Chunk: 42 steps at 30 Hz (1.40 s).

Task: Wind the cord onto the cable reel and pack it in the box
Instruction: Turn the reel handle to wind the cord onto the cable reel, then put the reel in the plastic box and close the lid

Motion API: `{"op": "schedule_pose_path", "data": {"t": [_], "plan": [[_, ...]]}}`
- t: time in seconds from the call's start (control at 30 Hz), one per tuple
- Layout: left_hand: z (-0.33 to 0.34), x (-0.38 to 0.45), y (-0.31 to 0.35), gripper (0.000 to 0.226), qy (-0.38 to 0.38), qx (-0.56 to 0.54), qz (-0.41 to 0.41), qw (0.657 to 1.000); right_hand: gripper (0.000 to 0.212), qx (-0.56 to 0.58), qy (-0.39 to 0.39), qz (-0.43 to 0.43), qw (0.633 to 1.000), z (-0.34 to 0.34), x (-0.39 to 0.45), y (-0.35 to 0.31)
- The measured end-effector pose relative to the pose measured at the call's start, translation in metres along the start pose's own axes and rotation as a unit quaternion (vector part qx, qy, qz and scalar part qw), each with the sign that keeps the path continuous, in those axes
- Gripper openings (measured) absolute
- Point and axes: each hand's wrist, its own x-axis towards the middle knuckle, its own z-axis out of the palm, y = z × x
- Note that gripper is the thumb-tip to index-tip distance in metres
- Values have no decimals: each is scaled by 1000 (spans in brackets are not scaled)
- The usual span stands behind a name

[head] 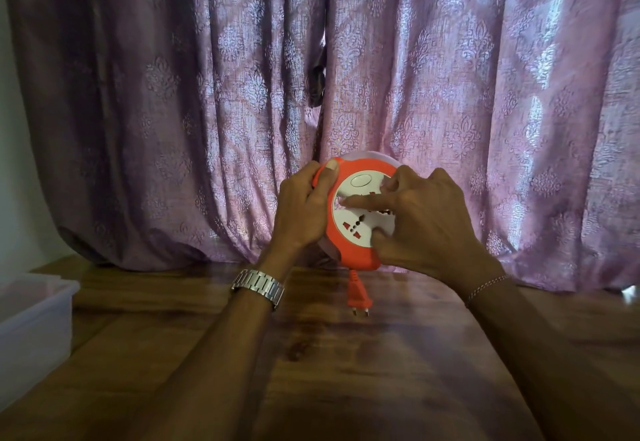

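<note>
— While my left hand point(304, 208) clamps the cable reel point(356, 212) by its rim above the counter point(346, 354), my right hand point(422, 218) curls its fingers point(360, 201) onto the white face. The plug point(360, 296) dangles below.

— Risk?

— A slipping turn lets the cord spring out. The wound cord is hidden; the box point(31, 319), well left of my fingers, is cut off, possibly lidded.
</note>
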Motion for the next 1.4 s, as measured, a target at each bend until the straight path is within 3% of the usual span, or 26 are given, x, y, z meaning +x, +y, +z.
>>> {"op": "schedule_pose_path", "data": {"t": [0.3,0.47,0.57,0.63,0.73,0.8,0.87,0.93,1.0,1.27,1.4], "plan": [[-2,-1,1,45,-1,14,-11,1000,61,25,78,89,993,12,-3,-17],[-6,1,3,53,13,-7,-28,999,60,38,63,64,995,16,-1,-13],[-7,2,2,58,15,-13,-42,999,58,116,7,26,993,15,2,2],[-7,2,1,60,21,-27,-57,998,54,213,38,35,976,15,-1,9],[-7,3,4,47,28,-55,-78,995,49,329,173,144,917,15,-6,12],[-7,2,8,44,31,-70,-84,994,58,413,156,275,854,13,-8,9],[-6,1,11,51,28,-86,-90,992,68,552,86,372,742,14,-9,3],[-5,-1,15,55,27,-94,-94,991,64,675,49,397,620,17,-10,-6],[-9,-5,19,51,35,-94,-93,991,51,731,60,395,552,19,-10,-17],[-66,-21,29,51,52,-60,-114,990,49,757,82,401,509,24,4,-66],[-119,-35,32,42,81,-9,-128,988,55,789,42,407,458,25,15,-112]]}}
